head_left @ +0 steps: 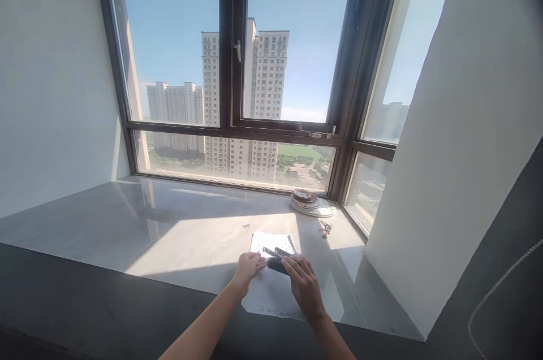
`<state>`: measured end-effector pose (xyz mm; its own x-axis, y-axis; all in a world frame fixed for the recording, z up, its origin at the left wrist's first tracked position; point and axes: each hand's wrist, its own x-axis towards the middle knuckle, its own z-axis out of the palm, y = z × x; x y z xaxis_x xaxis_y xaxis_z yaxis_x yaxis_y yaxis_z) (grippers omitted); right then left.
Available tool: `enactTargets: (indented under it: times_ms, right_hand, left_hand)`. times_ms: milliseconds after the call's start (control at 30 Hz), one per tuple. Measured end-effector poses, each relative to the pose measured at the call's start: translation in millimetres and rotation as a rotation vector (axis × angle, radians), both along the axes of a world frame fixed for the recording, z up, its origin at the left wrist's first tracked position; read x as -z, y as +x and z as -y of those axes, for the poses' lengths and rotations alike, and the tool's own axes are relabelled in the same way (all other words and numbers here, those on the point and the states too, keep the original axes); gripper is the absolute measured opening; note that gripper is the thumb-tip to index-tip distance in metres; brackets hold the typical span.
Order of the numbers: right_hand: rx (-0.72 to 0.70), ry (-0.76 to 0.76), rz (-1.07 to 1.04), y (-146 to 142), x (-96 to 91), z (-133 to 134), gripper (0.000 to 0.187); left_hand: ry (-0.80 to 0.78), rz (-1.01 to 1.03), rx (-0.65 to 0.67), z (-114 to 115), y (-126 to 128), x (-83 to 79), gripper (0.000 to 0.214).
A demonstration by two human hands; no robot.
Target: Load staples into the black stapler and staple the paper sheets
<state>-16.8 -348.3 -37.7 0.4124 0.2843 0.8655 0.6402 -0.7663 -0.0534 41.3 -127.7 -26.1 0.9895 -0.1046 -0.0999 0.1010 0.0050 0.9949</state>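
My right hand (304, 283) is wrapped round a black stapler (276, 265) whose upper parts are swung apart. Just left of it, my left hand (248, 270) has its fingertips pinched together close to the stapler; anything between them is too small to name. Beneath both hands lie white paper sheets (271, 295) with printing on them, flat on the sill and partly hidden by my hands and the stapler. A small pale strip (246, 225) rests a little beyond the paper.
A stack of round plates (311, 204) sits in the far right corner of the wide stone sill (190, 247). In front of it is a small metal object (325, 229), perhaps keys. Framed windows (297, 43) stand behind, and a white wall (419, 179) bounds the right side.
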Motion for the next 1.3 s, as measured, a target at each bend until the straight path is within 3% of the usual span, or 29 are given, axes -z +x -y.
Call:
enactTargets:
  times_ms: [200,400,600,767,900,1133,1200,1300]
  right_hand:
    - [-0.042,0.177,-0.268,2.2,4.7,-1.0,0.035]
    - [-0.014,0.274,-0.511,8.8,3.6,0.1,0.03]
    - [-0.126,0.236,-0.217,1.5,-9.5,-2.5,0.035]
    - [-0.339,0.145,-0.18,-12.9,-20.9,-10.4,0.026]
    - [-0.371,0.204,-0.185,-21.4,-33.6,-13.9,0.031]
    - [-0.354,0.058,-0.024,-15.0,-46.6,-12.6,0.029]
    - [-0.305,0.094,-0.031,-5.8,-43.1,1.4,0.027]
    - [-0.116,0.252,-0.099,18.0,-32.8,38.8,0.02]
  left_hand:
    - [0.126,0.305,-0.186,-16.5,-10.6,-6.2,0.067]
    - [0.276,0.472,-0.14,-28.6,-30.2,-18.7,0.062]
    - [0.31,0.571,0.133,-9.5,-50.9,-33.1,0.052]
    - [0.263,0.537,0.307,4.5,-58.5,-34.2,0.058]
    - [0.282,0.543,0.302,5.1,-58.2,-41.2,0.058]
    - [0.261,0.486,0.356,4.3,-54.2,-51.9,0.055]
    - [0.351,0.522,0.316,-3.3,-44.3,-51.4,0.047]
    - [0.648,0.629,0.131,-28.0,-16.7,-44.2,0.036]
